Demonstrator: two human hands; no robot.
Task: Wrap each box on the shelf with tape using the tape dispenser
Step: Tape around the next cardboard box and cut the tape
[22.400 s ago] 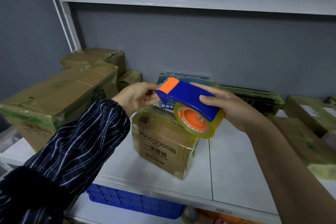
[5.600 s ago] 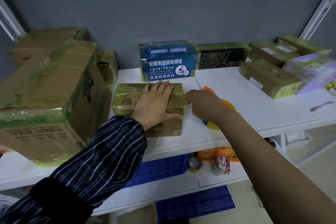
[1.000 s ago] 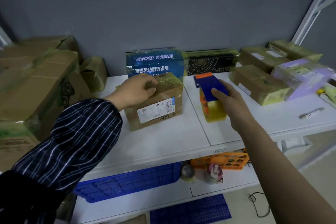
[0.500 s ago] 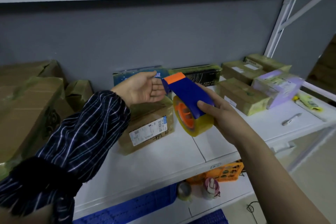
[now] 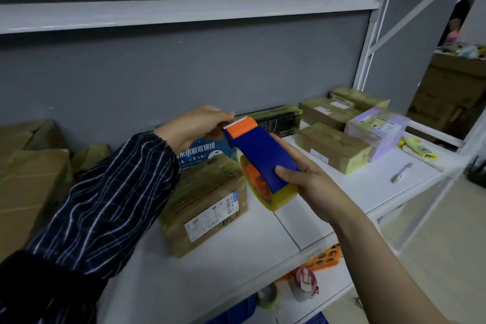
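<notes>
My right hand point(image 5: 310, 184) grips the blue and orange tape dispenser point(image 5: 260, 158) with its yellowish tape roll point(image 5: 273, 196), held in the air above the white shelf point(image 5: 236, 252). My left hand point(image 5: 194, 126) is at the dispenser's orange toothed end, fingertips pinching at the tape end there. Below them a tape-wrapped cardboard box point(image 5: 207, 202) with a white label lies on the shelf. A blue printed box point(image 5: 200, 152) stands behind it, partly hidden by my left arm.
Large cardboard boxes point(image 5: 29, 187) fill the shelf's left end. A black box point(image 5: 281, 118), several taped brown boxes point(image 5: 334, 150) and a lilac box point(image 5: 376, 129) lie at the right, with a pen point(image 5: 401, 172). An orange basket point(image 5: 323, 258) sits on the lower shelf.
Since a second ago my left hand let go of the labelled box and rose to the dispenser's orange end. My right hand lifted the dispenser off the shelf. The view swung right.
</notes>
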